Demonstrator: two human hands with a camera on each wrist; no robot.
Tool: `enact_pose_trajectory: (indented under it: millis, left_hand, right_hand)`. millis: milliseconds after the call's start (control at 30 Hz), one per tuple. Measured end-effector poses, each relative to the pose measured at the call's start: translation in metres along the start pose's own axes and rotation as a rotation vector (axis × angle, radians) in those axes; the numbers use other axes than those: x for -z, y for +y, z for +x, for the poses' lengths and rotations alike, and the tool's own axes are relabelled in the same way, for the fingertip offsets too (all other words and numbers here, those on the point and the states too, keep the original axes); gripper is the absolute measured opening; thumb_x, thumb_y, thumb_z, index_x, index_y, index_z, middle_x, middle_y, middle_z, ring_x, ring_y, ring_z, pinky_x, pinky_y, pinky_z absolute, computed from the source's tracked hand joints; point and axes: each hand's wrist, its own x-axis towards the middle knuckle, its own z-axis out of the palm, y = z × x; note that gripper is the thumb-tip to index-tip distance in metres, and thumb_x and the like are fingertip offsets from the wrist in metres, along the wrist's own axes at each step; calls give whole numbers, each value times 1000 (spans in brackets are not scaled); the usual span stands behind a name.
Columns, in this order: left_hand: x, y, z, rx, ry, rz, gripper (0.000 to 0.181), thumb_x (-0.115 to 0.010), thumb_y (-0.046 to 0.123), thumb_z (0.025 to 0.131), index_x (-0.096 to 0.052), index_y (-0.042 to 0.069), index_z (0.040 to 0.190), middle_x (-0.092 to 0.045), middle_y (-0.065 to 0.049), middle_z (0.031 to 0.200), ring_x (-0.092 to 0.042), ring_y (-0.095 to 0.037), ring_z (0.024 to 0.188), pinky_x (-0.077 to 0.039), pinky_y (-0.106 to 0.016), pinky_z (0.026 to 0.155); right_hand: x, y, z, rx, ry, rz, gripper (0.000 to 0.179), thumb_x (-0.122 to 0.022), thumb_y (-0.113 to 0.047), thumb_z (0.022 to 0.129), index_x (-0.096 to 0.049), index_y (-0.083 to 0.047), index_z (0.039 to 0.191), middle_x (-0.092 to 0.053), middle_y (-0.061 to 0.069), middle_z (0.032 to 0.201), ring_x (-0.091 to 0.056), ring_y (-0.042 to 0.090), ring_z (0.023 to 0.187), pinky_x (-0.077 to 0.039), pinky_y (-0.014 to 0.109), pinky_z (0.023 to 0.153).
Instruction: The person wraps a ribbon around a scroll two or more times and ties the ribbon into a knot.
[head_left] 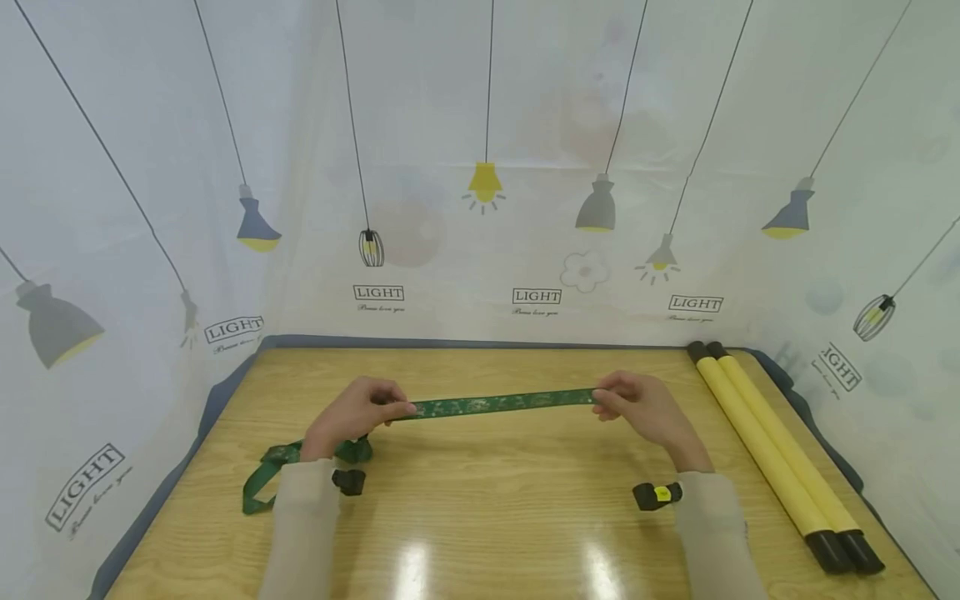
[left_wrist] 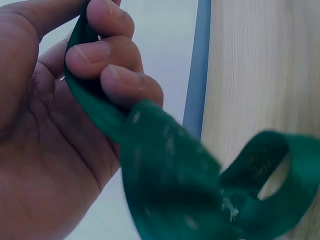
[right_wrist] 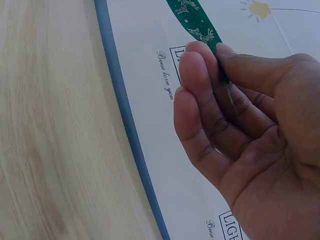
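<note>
a green ribbon (head_left: 502, 403) with a pale reindeer print is running between the two hands, stretching nearly straight above the desk (head_left: 487, 533), nearer the far edge than the near one. the left hand (head_left: 358, 414) is pinching it at one side, with the band passing along the curled fingers; the right hand (head_left: 645, 408) is grasping the other end between thumb and forefinger, and a thin sliver of it is showing inside those fingers. past the left hand the rest is spilling down in slack loops (head_left: 253, 483) toward the left edge of the desk, partly hidden behind the wrist. along the right edge, two yellow rods (head_left: 757, 442) with black ends are lying side by side, well apart from the ribbon.

the ribbon is looking very light, thin and limp, so it is probably holding a line only while both ends are being tensioned. its satiny sheen is suggesting a slippery face; a flat pinch across the full width, close to the end, is seeming the surest hold. breaking is hardly a worry; twisting, creasing and tangling in the loose loops are the likelier troubles.
</note>
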Motion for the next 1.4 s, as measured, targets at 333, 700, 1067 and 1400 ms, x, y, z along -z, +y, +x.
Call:
enact_pose_trajectory:
  millis: [333, 700, 1067, 1400]
  left_hand:
    - [9, -9, -7, 40, 2, 25, 15, -78, 30, 92, -73, 16, 94, -69, -5, 87, -62, -33, 83, -52, -38, 72]
    - [17, -16, -13, 75, -8, 56, 18, -79, 33, 91, -73, 16, 92, -70, -1, 91, -61, -19, 81, -53, -37, 75]
    - [20, -18, -20, 135, -6, 46, 16, -80, 29, 91, -73, 15, 91, -71, -9, 90, -62, -23, 77, -52, -39, 69]
    - [33, -26, -28, 108, 31, 96, 20, -79, 35, 91, -74, 16, 93, -69, -2, 90, -56, -18, 76, -48, -34, 68]
  right_hand:
    - [12, 9, -3, -9, 28, 3, 33, -66, -34, 102, -68, -4, 116, -79, 12, 99, -77, 19, 84, -61, 40, 83]
    - [27, 20, -7, -48, 46, -16, 32, -62, -31, 104, -67, -3, 119, -79, 12, 100, -76, 15, 85, -60, 36, 84]
    - [35, 23, -12, -108, 77, -18, 36, -63, -37, 103, -67, -5, 117, -79, 14, 101, -76, 14, 85, -59, 35, 86]
    - [51, 36, -21, -101, 168, -13, 40, -63, -33, 104, -65, 4, 121, -79, 13, 96, -76, 11, 79, -59, 23, 76]
